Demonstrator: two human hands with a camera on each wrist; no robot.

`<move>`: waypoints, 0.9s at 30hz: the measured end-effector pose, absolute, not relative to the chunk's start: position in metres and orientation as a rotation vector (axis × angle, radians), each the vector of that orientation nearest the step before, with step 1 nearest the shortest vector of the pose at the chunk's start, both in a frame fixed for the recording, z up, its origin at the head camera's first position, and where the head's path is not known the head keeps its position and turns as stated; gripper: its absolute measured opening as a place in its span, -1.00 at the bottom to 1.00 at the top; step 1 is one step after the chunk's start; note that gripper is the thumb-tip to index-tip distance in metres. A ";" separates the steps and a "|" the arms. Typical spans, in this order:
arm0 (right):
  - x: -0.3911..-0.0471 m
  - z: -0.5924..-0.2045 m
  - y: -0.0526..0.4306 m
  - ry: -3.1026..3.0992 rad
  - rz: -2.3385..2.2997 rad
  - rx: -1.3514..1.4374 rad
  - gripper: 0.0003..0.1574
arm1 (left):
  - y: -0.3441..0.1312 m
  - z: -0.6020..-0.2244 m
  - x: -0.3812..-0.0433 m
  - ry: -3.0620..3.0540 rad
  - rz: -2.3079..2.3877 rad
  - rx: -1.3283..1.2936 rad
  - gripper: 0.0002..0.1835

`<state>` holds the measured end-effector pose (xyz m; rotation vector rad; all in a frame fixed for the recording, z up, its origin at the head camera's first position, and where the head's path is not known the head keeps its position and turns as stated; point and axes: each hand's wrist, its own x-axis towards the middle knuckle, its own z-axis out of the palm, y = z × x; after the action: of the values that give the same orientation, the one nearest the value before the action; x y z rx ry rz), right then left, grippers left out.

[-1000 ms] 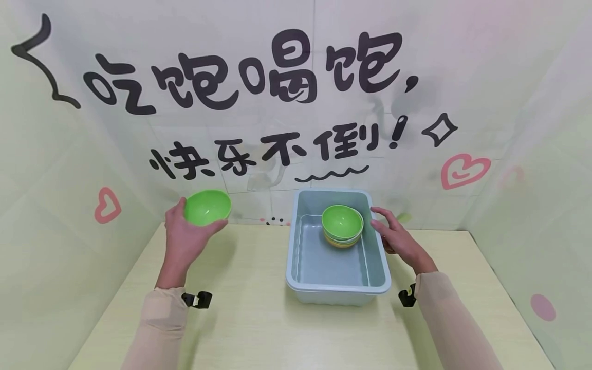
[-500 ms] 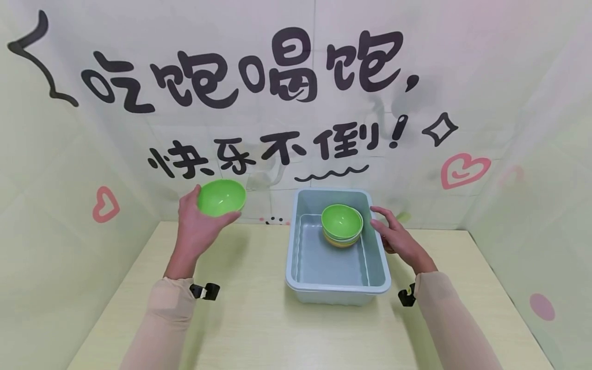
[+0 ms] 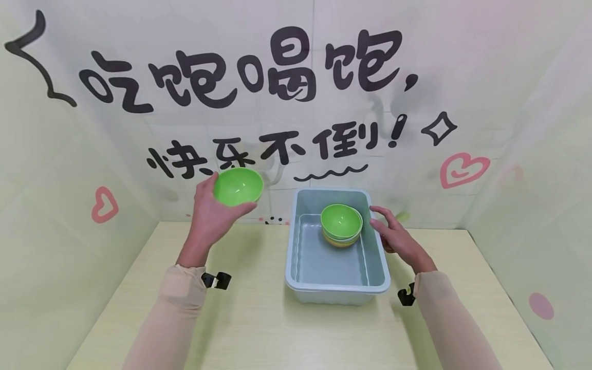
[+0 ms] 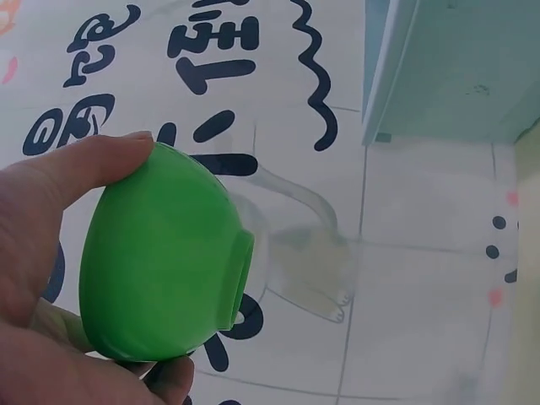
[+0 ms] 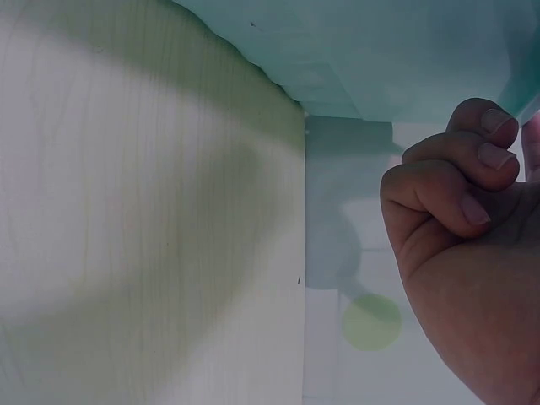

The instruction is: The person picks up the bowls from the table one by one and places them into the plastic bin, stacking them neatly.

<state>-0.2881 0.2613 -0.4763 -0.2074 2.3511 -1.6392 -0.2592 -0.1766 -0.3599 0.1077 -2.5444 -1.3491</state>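
Note:
A green bowl hangs in the air above the table's back left, tilted with its inside toward the head camera. My left hand holds it by the side, thumb along the near rim; the left wrist view shows the bowl's outside and foot ring. A light blue plastic tub stands on the table right of centre. Inside it, toward the back right, is a stack of bowls, green on top, with pale and yellow ones below. My right hand grips the tub's right rim with thumb and index finger; its other fingers are curled.
The pale wood-grain table ends at a white back wall printed with black characters. Side walls stand at left and right. The tub's wall rises close to my right hand.
My left hand has carried the green bowl to the right and upward, closer to the tub. The right hand, the tub and the stacked bowls have stayed put.

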 end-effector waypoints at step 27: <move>-0.288 -0.474 0.260 2.349 -1.642 -0.181 -0.26 | -0.111 -0.337 -0.277 -2.464 -1.481 -0.069 0.27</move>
<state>-0.2880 0.2603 -0.4742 -0.1810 2.3493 -1.6417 -0.2774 -0.1106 -0.3368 -0.0691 -2.4643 -1.4810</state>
